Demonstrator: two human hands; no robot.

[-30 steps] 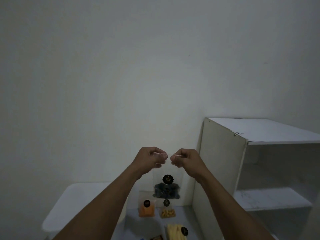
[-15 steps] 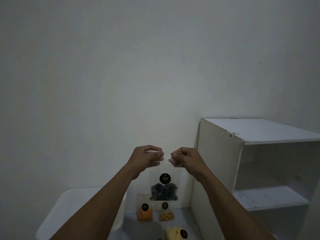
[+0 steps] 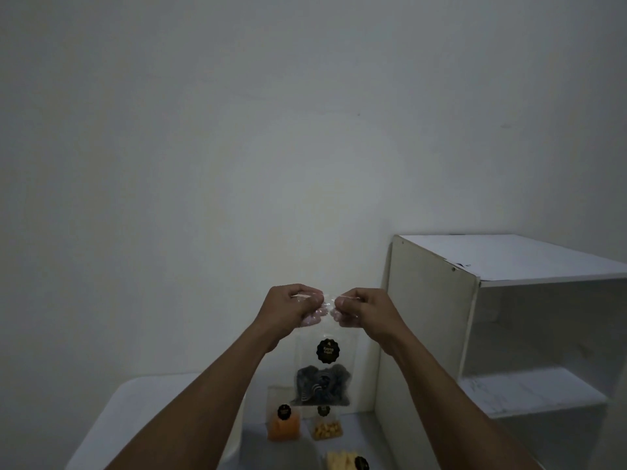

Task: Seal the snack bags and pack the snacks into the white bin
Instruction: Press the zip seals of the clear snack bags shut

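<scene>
I hold a clear snack bag [image 3: 324, 371] up in the air, with dark snacks at its bottom and a round black sticker on its front. My left hand [image 3: 291, 308] and my right hand [image 3: 361, 308] each pinch the bag's top edge, close together. Below, an orange snack bag [image 3: 284, 423], a small bag of yellow-brown bits [image 3: 326, 429] and a bag of pale yellow snacks [image 3: 346, 462] stand on the grey table. The white bin [image 3: 142, 408] sits at the lower left, partly behind my left arm.
A white open shelf unit [image 3: 492, 334] stands to the right, its side panel close to my right arm. A bare white wall fills the view behind. The grey table surface [image 3: 278, 452] shows between the bin and the shelf.
My two hands have drawn closer together along the bag's top edge. The view has shifted slightly; the bag still hangs in the same place.
</scene>
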